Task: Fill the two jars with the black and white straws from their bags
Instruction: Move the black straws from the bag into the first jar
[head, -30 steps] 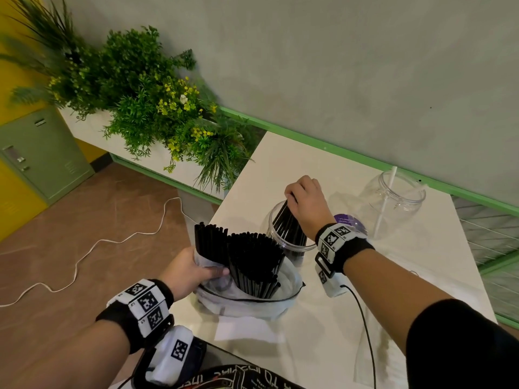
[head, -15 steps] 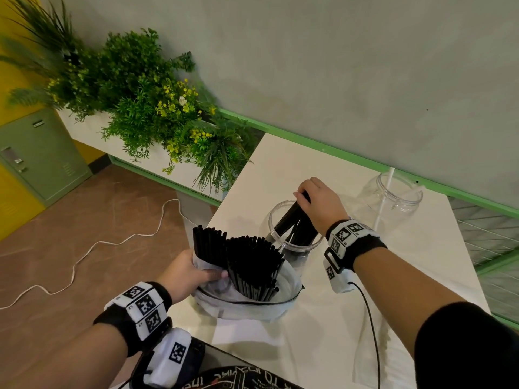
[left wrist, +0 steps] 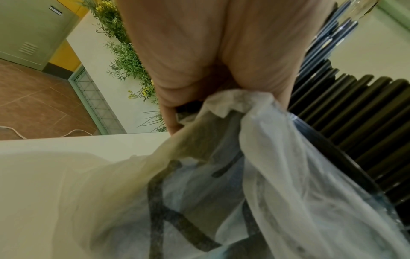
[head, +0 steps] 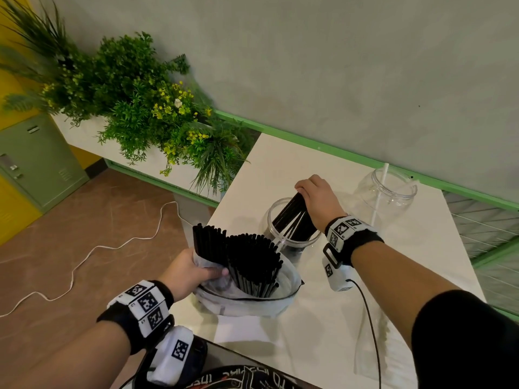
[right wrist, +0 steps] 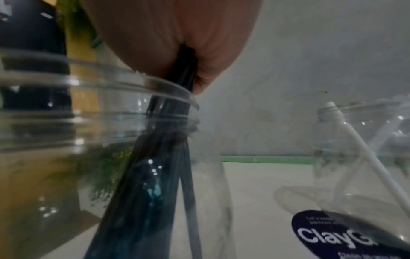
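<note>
My left hand (head: 191, 272) (left wrist: 199, 57) grips the rim of a clear plastic bag (head: 247, 300) (left wrist: 255, 157) at the table's near left edge; several black straws (head: 247, 256) (left wrist: 355, 126) stand fanned out of it. My right hand (head: 317, 200) (right wrist: 177, 40) holds a bundle of black straws (head: 292, 220) (right wrist: 159, 166) by the top, their lower ends inside the near clear jar (head: 271, 220) (right wrist: 55, 108). A second clear jar (head: 393, 189) (right wrist: 359, 157) stands further right with one white straw (head: 379, 192) (right wrist: 377, 163) leaning in it.
The white table (head: 323, 332) ends close behind the bag on the left and abuts a green-trimmed wall at the back. A planter of green foliage (head: 140, 102) stands left of the table. A white cable (head: 92, 251) lies on the floor. A flat clear bag (head: 393, 346) lies under my right forearm.
My right hand has moved right and back over the near jar, and the bundle in it now leans steeper toward the jar's right rim. The left hand keeps holding the bag.
</note>
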`<action>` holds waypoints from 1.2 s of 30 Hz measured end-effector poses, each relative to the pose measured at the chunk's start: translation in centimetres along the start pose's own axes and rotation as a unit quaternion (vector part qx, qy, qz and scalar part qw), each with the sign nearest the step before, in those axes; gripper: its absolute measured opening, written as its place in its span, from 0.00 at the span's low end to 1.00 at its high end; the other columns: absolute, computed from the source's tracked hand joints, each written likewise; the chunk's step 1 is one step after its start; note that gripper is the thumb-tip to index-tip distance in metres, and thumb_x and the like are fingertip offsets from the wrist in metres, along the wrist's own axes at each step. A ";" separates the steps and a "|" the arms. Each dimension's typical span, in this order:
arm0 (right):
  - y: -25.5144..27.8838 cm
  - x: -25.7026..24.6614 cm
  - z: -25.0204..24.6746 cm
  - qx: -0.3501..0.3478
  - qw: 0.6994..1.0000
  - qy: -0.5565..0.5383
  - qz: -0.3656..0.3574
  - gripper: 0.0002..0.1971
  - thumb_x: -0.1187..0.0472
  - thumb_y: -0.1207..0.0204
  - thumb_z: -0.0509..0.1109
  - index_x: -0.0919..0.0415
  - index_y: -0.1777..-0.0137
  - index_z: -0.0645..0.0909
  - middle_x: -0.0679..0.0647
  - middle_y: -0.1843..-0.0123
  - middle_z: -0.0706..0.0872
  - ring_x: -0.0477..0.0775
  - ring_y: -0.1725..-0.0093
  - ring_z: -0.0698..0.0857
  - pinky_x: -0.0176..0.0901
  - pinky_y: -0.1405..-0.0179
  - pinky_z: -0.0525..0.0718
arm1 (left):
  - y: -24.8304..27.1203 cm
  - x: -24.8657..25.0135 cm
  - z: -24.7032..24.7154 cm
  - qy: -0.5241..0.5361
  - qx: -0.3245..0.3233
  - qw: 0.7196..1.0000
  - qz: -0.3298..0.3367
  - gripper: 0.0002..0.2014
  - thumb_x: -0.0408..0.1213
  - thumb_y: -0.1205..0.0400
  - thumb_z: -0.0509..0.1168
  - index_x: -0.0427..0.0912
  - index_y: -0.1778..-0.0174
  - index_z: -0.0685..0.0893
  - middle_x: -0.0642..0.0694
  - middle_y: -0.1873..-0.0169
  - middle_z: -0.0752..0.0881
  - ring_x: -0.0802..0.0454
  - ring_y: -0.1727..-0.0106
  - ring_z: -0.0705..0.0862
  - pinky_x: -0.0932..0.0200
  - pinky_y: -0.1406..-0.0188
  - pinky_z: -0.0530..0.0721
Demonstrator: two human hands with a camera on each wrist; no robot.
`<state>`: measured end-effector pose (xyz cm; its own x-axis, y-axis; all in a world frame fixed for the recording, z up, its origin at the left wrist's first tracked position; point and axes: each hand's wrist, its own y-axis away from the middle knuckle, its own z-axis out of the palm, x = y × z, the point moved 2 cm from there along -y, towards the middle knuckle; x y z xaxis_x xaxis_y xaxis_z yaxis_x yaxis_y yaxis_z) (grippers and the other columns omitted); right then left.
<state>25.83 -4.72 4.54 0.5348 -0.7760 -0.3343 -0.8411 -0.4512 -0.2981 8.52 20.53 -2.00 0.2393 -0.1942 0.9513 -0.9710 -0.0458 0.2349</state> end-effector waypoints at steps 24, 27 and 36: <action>11.6 -6.5 -1.9 0.041 0.971 -0.231 -0.041 0.39 0.28 0.22 0.47 0.57 0.23 0.67 0.52 0.34 0.74 0.47 0.36 0.75 0.35 0.37 0.73 | -0.5 -0.2 -0.2 0.007 0.010 1.000 -0.006 0.14 0.30 0.30 0.77 0.41 0.49 0.86 0.52 0.59 0.91 0.59 0.55 0.89 0.67 0.58 0.82; 15.2 -6.2 0.3 -0.030 0.972 -0.235 -0.006 0.47 0.22 0.31 0.57 0.52 0.18 0.58 0.50 0.27 0.70 0.46 0.29 0.72 0.39 0.30 0.72 | -0.7 -0.6 -0.3 0.007 0.012 1.000 -0.009 0.15 0.31 0.31 0.78 0.40 0.49 0.87 0.48 0.57 0.92 0.52 0.52 0.89 0.57 0.51 0.84; 13.2 -9.0 3.2 -0.062 0.977 -0.202 0.020 0.47 0.34 0.42 0.80 0.54 0.25 0.69 0.47 0.33 0.75 0.47 0.33 0.71 0.49 0.27 0.70 | -0.4 -0.9 0.5 0.029 -0.019 0.999 0.010 0.11 0.24 0.30 0.76 0.42 0.56 0.87 0.53 0.65 0.92 0.57 0.59 0.89 0.62 0.60 0.84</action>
<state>10.19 -2.26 0.73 0.4688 -0.5674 -0.6770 -0.8513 -0.4946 -0.1750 8.71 20.20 -3.05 0.2198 -0.1376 0.9658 -0.9752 -0.0055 0.2211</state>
